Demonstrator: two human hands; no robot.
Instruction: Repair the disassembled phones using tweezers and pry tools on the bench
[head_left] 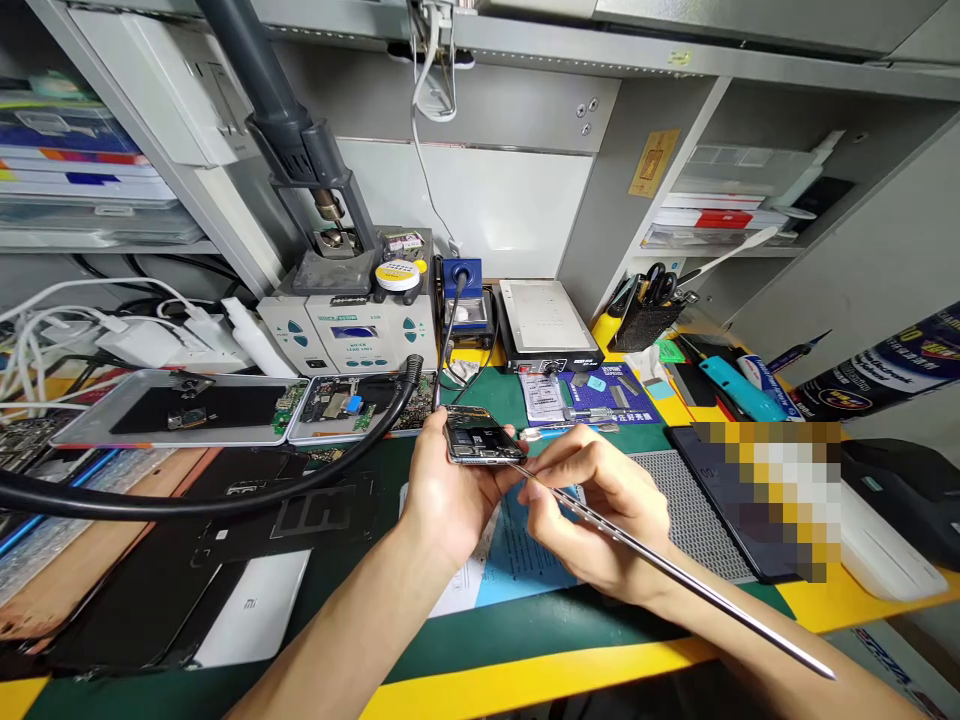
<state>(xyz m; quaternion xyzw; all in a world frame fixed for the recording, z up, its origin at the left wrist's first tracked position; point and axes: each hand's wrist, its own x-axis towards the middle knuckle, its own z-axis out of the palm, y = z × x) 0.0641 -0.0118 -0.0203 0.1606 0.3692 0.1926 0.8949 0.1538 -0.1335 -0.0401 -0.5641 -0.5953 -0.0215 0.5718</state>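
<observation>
My left hand [442, 490] grips an opened phone [480, 436] with its back off, holding it tilted above the green mat [525, 625]. Circuit parts show inside the phone. My right hand [600, 510] pinches a long thin metal tool [675, 572], perhaps tweezers. The tool's tip touches the near edge of the phone. Its long shaft runs down to the lower right. Both hands are closed on what they hold.
A hot-air rework station [349, 320] stands behind, its thick black hose [225, 490] crossing the left of the bench. Opened phones in trays [172, 410] lie at the left. A heating plate [544, 325], tool holder [645, 315] and a black tablet [720, 480] sit at the right.
</observation>
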